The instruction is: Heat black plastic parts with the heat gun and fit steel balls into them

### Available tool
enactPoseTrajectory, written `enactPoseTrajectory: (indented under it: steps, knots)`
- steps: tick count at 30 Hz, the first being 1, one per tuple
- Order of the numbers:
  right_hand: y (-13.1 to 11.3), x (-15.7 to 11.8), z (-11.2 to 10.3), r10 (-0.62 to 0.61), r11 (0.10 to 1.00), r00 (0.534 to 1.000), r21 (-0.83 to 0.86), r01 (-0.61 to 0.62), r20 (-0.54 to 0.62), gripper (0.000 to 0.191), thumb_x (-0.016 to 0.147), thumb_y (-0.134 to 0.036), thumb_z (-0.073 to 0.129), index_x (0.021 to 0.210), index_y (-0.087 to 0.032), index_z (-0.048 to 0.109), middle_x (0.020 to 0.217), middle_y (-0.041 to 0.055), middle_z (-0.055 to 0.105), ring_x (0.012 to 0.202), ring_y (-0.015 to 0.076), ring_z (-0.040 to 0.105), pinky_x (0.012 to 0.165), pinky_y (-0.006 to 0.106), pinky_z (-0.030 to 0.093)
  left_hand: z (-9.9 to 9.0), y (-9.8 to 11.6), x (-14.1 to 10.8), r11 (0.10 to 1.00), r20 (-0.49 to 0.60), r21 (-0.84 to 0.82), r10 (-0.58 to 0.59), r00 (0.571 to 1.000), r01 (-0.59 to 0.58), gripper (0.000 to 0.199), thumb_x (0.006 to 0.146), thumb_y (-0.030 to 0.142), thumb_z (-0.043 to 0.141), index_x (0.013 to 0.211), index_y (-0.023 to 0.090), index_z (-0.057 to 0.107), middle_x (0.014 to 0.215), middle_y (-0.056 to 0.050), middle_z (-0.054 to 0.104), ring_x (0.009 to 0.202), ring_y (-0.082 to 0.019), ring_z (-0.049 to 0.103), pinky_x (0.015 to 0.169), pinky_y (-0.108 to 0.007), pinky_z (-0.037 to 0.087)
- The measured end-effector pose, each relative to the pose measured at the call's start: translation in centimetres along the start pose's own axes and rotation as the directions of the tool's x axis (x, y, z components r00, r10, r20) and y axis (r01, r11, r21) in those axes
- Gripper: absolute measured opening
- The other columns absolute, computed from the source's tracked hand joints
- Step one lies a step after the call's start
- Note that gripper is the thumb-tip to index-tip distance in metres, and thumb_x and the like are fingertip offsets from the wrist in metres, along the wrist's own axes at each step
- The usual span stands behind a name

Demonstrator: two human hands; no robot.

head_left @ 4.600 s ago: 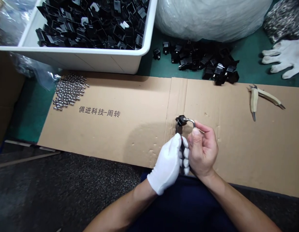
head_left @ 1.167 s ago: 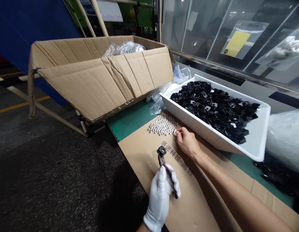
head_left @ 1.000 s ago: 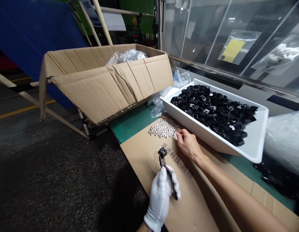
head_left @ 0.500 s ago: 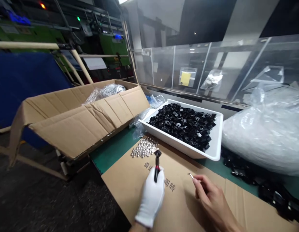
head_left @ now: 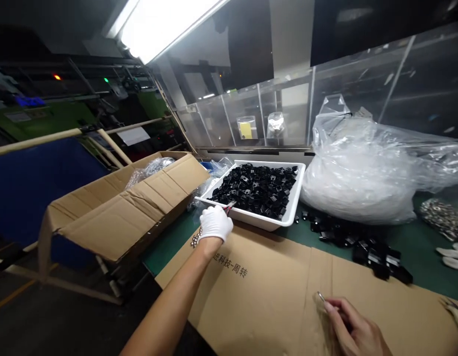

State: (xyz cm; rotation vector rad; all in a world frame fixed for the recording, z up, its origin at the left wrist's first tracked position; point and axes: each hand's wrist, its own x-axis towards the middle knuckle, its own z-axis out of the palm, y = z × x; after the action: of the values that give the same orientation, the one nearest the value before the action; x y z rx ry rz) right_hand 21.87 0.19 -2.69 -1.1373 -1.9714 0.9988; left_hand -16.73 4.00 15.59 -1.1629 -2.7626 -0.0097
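We have the slim, silvery metal pin (head_left: 320, 296) pinched between thumb and forefinger of our bare right hand (head_left: 356, 329), above the brown cardboard sheet (head_left: 276, 296), in from its far edge; it should be light, stiff and slippery, best held mid-shank. Our white-gloved left hand (head_left: 216, 222), back upward on an outstretched forearm, grasps the red-and-black hand tool (head_left: 229, 207) by the near rim of the white plastic tray (head_left: 294, 202) of black pieces (head_left: 251, 188).
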Motion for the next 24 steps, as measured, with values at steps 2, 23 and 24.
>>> enactPoseTrajectory:
  steps: [2,23,24]
  knots:
    - [-0.4,-0.3,-0.3,0.0,1.0,1.0,0.017,0.0,-0.008,0.035,0.105,-0.053,0.048,0.101,-0.027,0.071,0.075,0.0001,0.079,0.061,0.0186,0.075,0.058,0.022,0.056,-1.7,0.4,-0.4,0.999,0.042,0.024,0.029,0.999,-0.03,0.037,0.085,0.027,0.059,0.114,0.006,0.07,0.118,-0.029,0.071,0.116,-0.044,0.067,0.094,-0.048,0.052]
    - [-2.8,-0.4,-0.7,-0.022,0.998,0.998,0.053,0.019,0.052,0.025,0.111,-0.03,0.048,0.104,-0.018,0.069,0.079,0.0012,0.074,0.071,0.0196,0.073,0.067,0.032,0.054,5.9,18.8,-7.9,0.972,0.419,-0.012,0.217,0.882,-0.233,0.042,0.103,0.037,0.053,0.131,0.007,0.061,0.126,-0.024,0.07,0.115,-0.033,0.072,0.096,-0.042,0.057]
    - [-2.8,-0.3,-0.8,-0.022,0.998,0.998,0.053,0.019,0.06,0.022,0.11,-0.03,0.051,0.104,-0.017,0.069,0.082,0.0012,0.074,0.072,0.0191,0.072,0.069,0.033,0.057,6.0,19.1,-7.7,0.973,0.428,0.008,0.204,0.881,-0.229,0.042,0.104,0.038,0.056,0.132,0.008,0.061,0.126,-0.021,0.07,0.114,-0.031,0.071,0.096,-0.042,0.057]
